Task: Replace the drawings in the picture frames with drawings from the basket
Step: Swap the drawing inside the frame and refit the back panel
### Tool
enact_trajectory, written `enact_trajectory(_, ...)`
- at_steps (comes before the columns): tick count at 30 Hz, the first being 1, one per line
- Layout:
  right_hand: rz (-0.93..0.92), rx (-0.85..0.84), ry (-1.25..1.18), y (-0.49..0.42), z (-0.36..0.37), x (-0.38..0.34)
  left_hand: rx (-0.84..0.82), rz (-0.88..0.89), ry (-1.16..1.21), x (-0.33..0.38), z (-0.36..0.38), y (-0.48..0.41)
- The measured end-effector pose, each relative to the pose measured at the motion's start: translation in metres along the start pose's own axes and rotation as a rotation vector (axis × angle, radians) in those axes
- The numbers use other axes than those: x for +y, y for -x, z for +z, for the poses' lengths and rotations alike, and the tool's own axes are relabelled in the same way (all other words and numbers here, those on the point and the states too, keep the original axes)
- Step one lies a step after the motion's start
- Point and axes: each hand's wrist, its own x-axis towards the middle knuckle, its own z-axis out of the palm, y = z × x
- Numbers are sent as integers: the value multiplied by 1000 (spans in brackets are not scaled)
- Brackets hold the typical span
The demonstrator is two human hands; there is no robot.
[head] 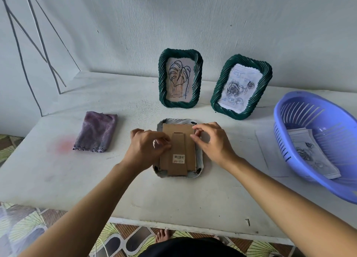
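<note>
1. Nearest me, one bare foot (163,235) stands on the patterned floor mat (29,224), just below the front edge of the white table (173,198).
2. Both my bare forearms reach forward over the table top towards its middle.
3. Between my hands, a pale twisted-rim picture frame (174,121) lies face down. Its brown cardboard back board (190,152) faces up, with a barcode sticker (178,158) on the flat stand flap.
4. My left hand (148,146) curls its thumb and fingertips onto the board's left edge. My right hand (210,140) pinches at the right edge. The two hands are apart.
5. A folded purple cloth (96,133) lies to the left. To the right, a blue slotted plastic basket (284,140) holds grey rose drawings (309,154), with a white paper sheet (270,152) beside it.
6. Farthest off, two frames stand by the wall: a dark green twisted frame (199,79) with a leaf line drawing (179,79), and a tilted green frame (267,73) with a rose drawing (239,88).
</note>
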Motion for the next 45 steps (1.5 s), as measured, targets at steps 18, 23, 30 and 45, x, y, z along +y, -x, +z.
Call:
enact_trajectory(18, 78, 81, 98, -10, 21, 0, -277, -146, -146, -32, -14, -39)
enact_trajectory(23, 92, 64, 19, -12, 19, 1, -306, -165, -36, -33, -14, -45)
enact_trajectory(30, 103, 52, 13, -12, 18, 3, -357, -192, -5, -31, -13, -53)
enact_trajectory(45, 176, 44, -19, -14, 23, 5, -357, -237, 32, -27, -14, -49)
